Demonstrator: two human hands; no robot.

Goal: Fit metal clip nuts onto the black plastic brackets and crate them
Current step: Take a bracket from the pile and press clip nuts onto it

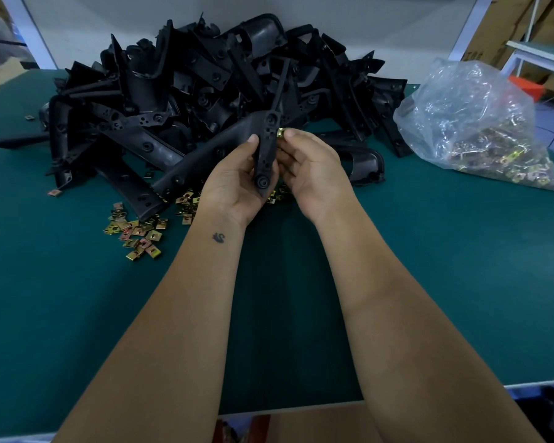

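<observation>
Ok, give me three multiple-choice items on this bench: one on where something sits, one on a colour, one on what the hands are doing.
1. Where is the clear plastic bag of clip nuts?
A. On the table's right side
B. At the table's near edge
C. Under the bracket pile

2. What colour is the table surface?
A. Red
B. Dark green
C. White

3. What is the right hand doing?
A. Resting flat on the table
B. Reaching into the bag
C. Pinching a clip nut against the bracket that the left hand holds

Answers: 1 A, the bag lies right of the bracket pile; 2 B, the mat is dark green; 3 C, fingertips press the nut at the bracket's edge.
</observation>
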